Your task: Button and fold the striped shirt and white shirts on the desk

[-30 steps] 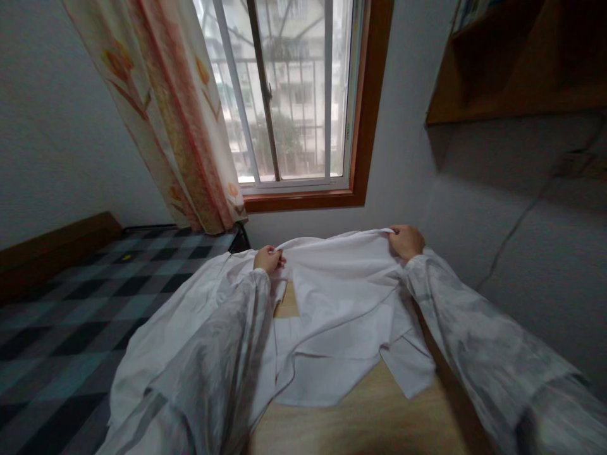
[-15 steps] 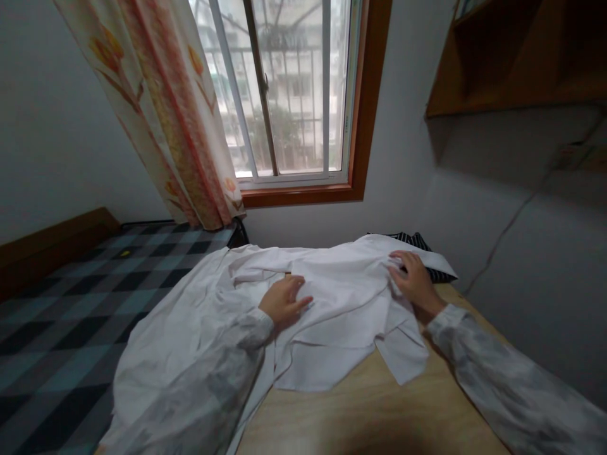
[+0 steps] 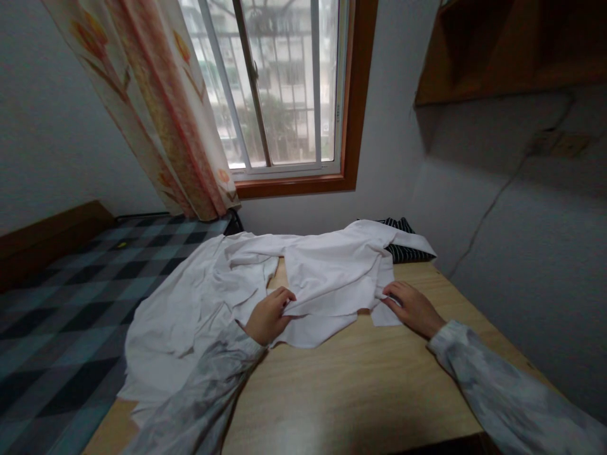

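In the centre, the white garment [image 3: 332, 265] is matt cloth, softly creased. The worktop [image 3: 351, 385] under it looks like smooth wood, faintly shiny low in the frame. The bed sheet [image 3: 90, 316] at left is matt cloth; the curtain [image 3: 156, 114], upper left, printed fabric. The brown window frame [image 3: 303, 185] looks like glossy wood, the upper-right shelf [image 3: 478, 76] duller wood.

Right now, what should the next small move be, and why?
Perhaps ease the left hand and right hand slightly apart to smooth the white cloth: both touch its near side, and creases run across it.
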Available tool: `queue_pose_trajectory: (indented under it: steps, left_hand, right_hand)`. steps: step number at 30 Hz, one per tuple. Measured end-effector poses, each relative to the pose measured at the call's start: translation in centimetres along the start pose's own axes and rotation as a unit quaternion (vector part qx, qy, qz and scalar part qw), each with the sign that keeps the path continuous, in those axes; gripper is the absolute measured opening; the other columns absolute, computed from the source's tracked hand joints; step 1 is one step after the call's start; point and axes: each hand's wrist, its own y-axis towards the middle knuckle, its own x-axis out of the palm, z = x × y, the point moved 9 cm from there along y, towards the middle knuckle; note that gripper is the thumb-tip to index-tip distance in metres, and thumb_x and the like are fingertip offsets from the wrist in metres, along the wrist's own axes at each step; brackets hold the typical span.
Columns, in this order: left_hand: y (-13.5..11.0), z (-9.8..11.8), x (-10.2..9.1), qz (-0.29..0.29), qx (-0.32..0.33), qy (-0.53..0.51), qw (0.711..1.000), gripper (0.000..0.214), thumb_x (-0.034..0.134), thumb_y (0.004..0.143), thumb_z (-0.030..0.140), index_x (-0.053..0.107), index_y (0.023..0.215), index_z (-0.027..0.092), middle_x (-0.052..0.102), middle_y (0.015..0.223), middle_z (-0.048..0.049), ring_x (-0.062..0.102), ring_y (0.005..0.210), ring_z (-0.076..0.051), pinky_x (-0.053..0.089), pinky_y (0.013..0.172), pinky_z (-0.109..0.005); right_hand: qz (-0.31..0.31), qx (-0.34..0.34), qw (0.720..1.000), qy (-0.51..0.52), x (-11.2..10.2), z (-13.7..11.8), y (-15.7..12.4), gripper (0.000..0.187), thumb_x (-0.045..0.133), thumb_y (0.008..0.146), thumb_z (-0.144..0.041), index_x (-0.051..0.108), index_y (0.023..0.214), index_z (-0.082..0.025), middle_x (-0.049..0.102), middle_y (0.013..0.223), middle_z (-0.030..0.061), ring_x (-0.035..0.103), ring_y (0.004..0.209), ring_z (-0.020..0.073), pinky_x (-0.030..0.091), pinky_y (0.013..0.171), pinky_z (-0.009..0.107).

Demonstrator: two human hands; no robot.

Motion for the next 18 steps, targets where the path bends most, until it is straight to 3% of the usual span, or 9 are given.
queue_pose_trajectory:
  steps: [5, 11, 14, 18]
  left_hand:
    - [-1.0, 0.8, -1.7, 0.067, -0.025, -0.001, 0.997, 0.030, 0.059, 0.081, 0.011, 0.062, 0.109, 0.024, 0.063, 0.101, -0.0024, 0.064, 0.083, -0.019, 0.049, 0.073, -0.029]
    - [-2.2, 0.6, -3.7, 0.140, -0.067, 0.012, 0.988, 0.043, 0.056, 0.075, 0.011, 0.062, 0.115, 0.024, 0.061, 0.093, 0.0009, 0.060, 0.074, -0.017, 0.047, 0.070, -0.028]
    - [-2.7, 0.4, -3.4, 0.109, -0.080, 0.011, 0.991, 0.044, 0.057, 0.075, 0.012, 0.062, 0.117, 0.025, 0.062, 0.093, 0.0020, 0.059, 0.069, -0.016, 0.046, 0.068, -0.028]
    - [-3.5, 1.2, -2.2, 0.032, -0.067, 0.025, 0.997, 0.040, 0.060, 0.075, 0.014, 0.061, 0.112, 0.026, 0.064, 0.098, 0.0010, 0.060, 0.069, -0.016, 0.046, 0.068, -0.029]
  right_hand:
    - [0.082, 0.026, 0.996, 0.007, -2.8, 1.0, -1.4, 0.026, 0.054, 0.110, -0.041, 0.074, 0.106, -0.025, 0.079, 0.105, 0.0099, 0.073, 0.098, 0.0294, 0.055, 0.090, 0.043]
    - [0.216, 0.030, 0.975, -0.030, -8.6, 0.4, -3.7, 0.022, 0.056, 0.105, -0.036, 0.073, 0.104, -0.023, 0.077, 0.100, 0.0119, 0.070, 0.096, 0.0300, 0.054, 0.089, 0.044]
    - [0.230, 0.035, 0.970, -0.070, -10.1, 1.2, -5.3, 0.016, 0.058, 0.099, -0.033, 0.071, 0.098, -0.023, 0.075, 0.097, 0.0117, 0.068, 0.094, 0.0298, 0.054, 0.087, 0.042]
    - [0.154, 0.046, 0.976, -0.143, -9.2, 3.4, -7.7, 0.009, 0.061, 0.091, -0.029, 0.063, 0.084, -0.025, 0.071, 0.084, 0.0079, 0.065, 0.085, 0.0286, 0.050, 0.082, 0.041]
